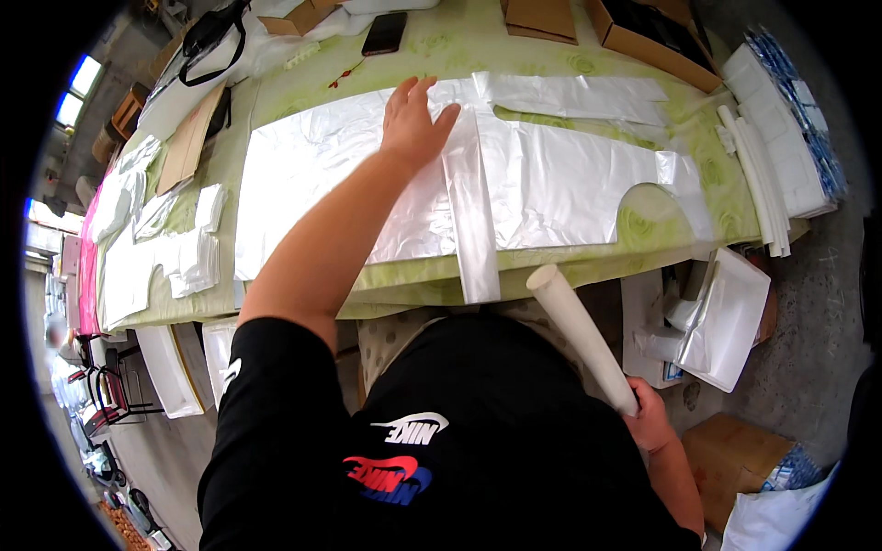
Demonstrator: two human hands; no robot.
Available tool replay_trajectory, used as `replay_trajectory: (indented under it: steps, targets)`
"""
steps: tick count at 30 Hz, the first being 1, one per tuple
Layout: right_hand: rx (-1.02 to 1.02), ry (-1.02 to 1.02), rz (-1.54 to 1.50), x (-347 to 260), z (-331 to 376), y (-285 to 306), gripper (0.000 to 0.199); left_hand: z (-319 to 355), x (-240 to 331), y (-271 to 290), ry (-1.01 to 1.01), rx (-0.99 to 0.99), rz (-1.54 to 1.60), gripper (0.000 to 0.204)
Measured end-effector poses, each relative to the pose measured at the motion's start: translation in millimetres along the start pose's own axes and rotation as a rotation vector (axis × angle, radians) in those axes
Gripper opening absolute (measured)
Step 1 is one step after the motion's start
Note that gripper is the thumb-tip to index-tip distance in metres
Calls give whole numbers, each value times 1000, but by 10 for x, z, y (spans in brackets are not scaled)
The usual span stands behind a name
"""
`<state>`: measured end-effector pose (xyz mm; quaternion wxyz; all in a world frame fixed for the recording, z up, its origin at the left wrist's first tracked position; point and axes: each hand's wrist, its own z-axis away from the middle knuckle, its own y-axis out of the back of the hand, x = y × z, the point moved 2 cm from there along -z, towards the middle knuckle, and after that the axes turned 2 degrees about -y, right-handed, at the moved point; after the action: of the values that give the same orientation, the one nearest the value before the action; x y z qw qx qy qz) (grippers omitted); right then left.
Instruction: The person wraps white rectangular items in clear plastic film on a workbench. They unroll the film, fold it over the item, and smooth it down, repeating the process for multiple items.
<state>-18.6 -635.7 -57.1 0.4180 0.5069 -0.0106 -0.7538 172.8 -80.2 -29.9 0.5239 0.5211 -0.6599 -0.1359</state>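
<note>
A thin white plastic sheet [560, 184], shaped like an apron with cut-out curves, lies flat across the table. My left hand [418, 124] reaches over it with fingers apart, at the sheet's far edge; whether the palm presses on it I cannot tell. Just right of that hand, a folded white plastic strip [470, 211] runs across the sheet and hangs over the table's near edge. Low on the right, my right hand [650, 418] is closed round the lower end of a white tube [583, 335]. The tube tilts up and left, its upper end close to the table edge.
A green patterned cloth [386, 275] covers the table. Folded white plastic pieces [188, 262] and a cardboard piece [191, 142] lie left. A black phone [385, 34] and open cardboard box [657, 41] are at the back. White rolls [758, 179] lie right; a white bin [726, 321] stands below.
</note>
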Motion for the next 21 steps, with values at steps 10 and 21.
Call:
replay_trajectory:
  steps: [10, 21]
  targets:
    - [214, 510, 350, -1534, -1077, 64, 52, 1519, 539, 363, -666, -698, -167, 98]
    - [503, 514, 721, -1959, -2281, 291, 53, 1519, 558, 505, -811, -846, -30, 114]
